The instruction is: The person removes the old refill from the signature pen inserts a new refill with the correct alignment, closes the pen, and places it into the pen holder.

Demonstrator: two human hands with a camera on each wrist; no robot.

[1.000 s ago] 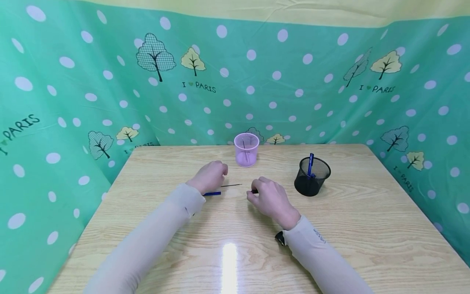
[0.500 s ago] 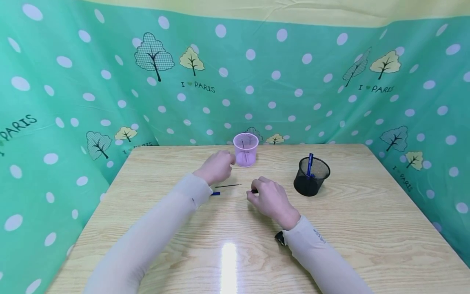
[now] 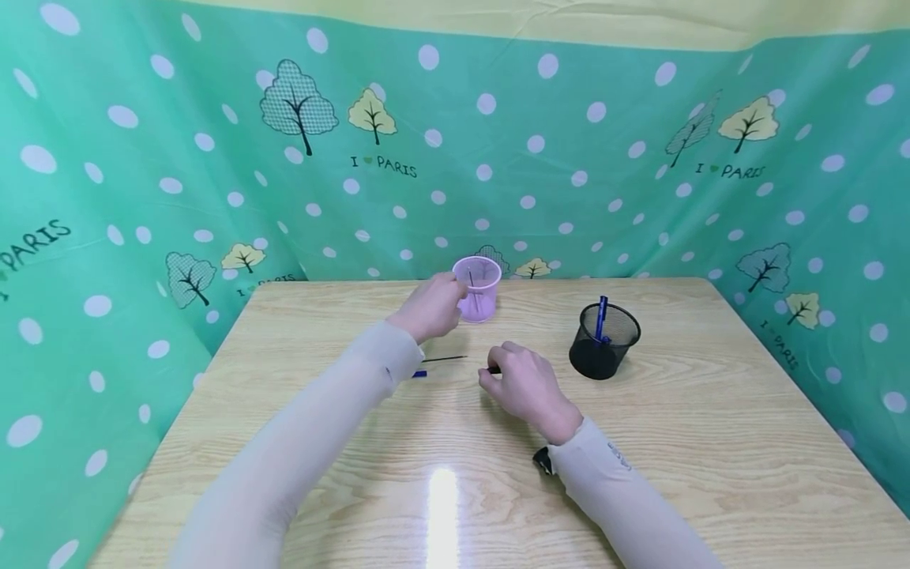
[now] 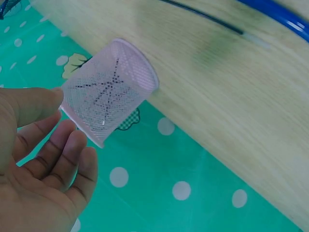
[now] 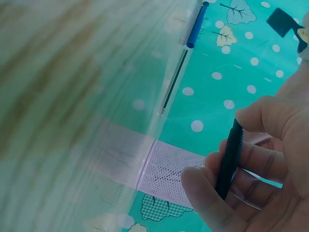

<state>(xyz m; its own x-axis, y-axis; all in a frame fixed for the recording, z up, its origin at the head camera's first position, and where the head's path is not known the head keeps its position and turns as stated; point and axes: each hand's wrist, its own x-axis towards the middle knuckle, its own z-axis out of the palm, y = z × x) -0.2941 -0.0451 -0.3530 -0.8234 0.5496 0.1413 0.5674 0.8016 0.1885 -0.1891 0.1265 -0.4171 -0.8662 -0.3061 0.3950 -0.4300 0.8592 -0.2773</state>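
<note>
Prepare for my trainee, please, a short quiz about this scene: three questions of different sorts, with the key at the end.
1. True or false: the right hand holds a black ridged piece.
2. Which of these is nearest to the left hand?
A) the black mesh cup
B) the lilac mesh cup
C) the right hand
3. Fill in the colour: on the table, a thin dark rod lies near a ____ barrel.

Key: 1. True. 2. B. 3. Blue.
</note>
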